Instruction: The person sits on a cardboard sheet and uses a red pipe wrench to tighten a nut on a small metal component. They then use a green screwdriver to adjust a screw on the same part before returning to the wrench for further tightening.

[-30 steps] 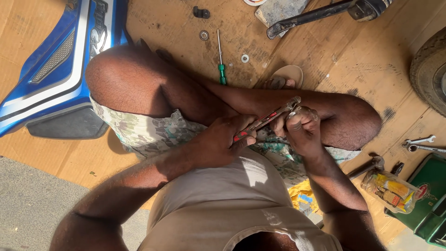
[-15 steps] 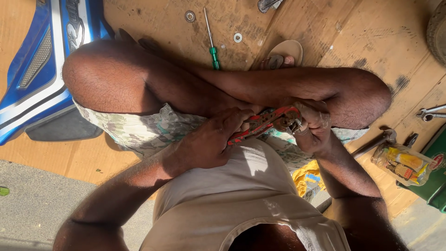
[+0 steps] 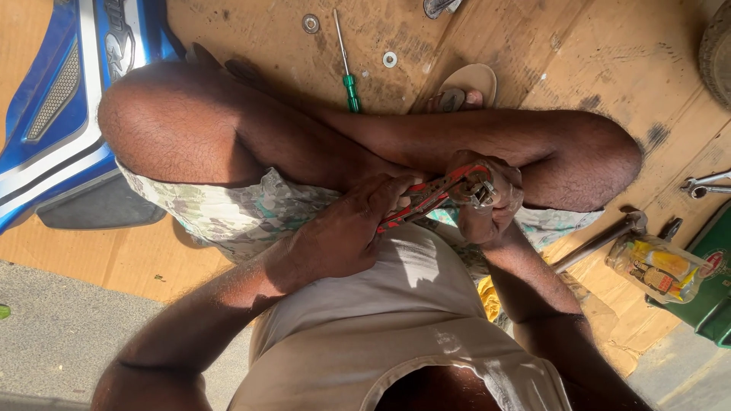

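Observation:
I sit cross-legged on flattened cardboard (image 3: 533, 53). My left hand (image 3: 346, 228) grips the red handles of a pair of pliers (image 3: 430, 196), held over my lap. The pliers' jaws close on a small metal part (image 3: 480, 190) that my right hand (image 3: 487, 202) cups and holds near my right knee. The part is mostly hidden by my fingers.
A green-handled screwdriver (image 3: 346, 65) and two washers (image 3: 390, 58) lie on the cardboard ahead. A blue motorcycle panel (image 3: 53, 129) is at the left. At the right are spanners (image 3: 704, 185), a metal bar (image 3: 598, 242), a clear plastic bag (image 3: 659, 266) and a green box (image 3: 712, 301).
The view has shifted, so my legs and hands sit higher and more central in frame. My hands keep the same hold on the pliers and the part.

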